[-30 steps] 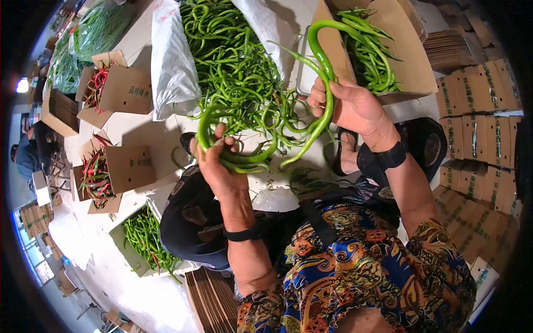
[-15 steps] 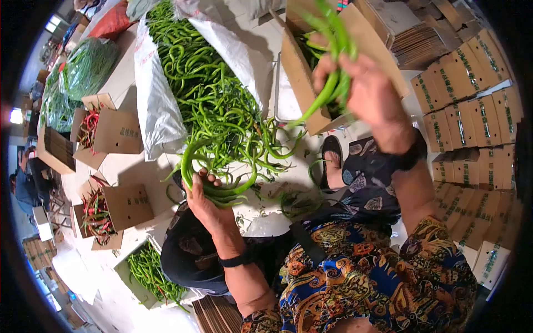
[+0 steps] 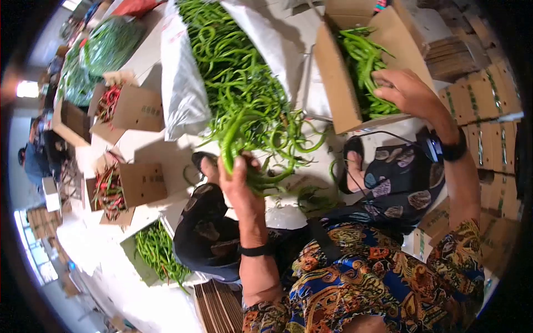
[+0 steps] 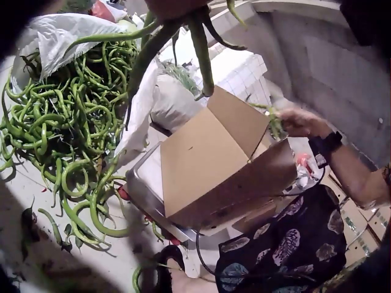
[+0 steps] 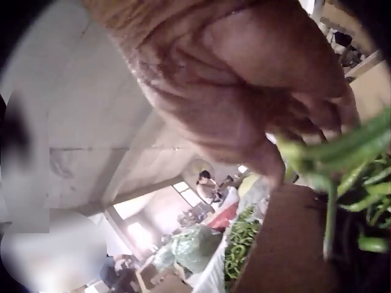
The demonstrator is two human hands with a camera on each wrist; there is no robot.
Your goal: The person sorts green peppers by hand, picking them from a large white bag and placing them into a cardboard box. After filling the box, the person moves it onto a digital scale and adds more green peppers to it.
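My left hand [image 3: 244, 180] grips several long, curved green chili peppers [image 3: 229, 145] in front of the opened sack. Their ends hang below the fingers in the left wrist view, as with one dark green chili pepper [image 4: 201, 52]. My right hand [image 3: 413, 94] reaches over the cardboard box [image 3: 338, 83] at the right, its fingers curled at green chili peppers [image 3: 363, 72]. In the right wrist view a blurred green chili pepper [image 5: 342, 152] lies between thumb and fingers, above others in the box. The palm faces down, so part of the grip is hidden.
A white sack [image 3: 186, 94] spills a heap of green peppers [image 3: 244, 83] onto the floor. Boxes of red peppers [image 3: 111, 191] and a white crate of green peppers [image 3: 158, 252] stand at left. Stacked cartons [image 3: 488, 94] line the right. A cable [image 3: 388, 133] crosses near the knee.
My right hand has carried green chili peppers from beside the left hand over to the box and lowered them there. The left hand keeps its peppers in its grip. The head view has shifted.
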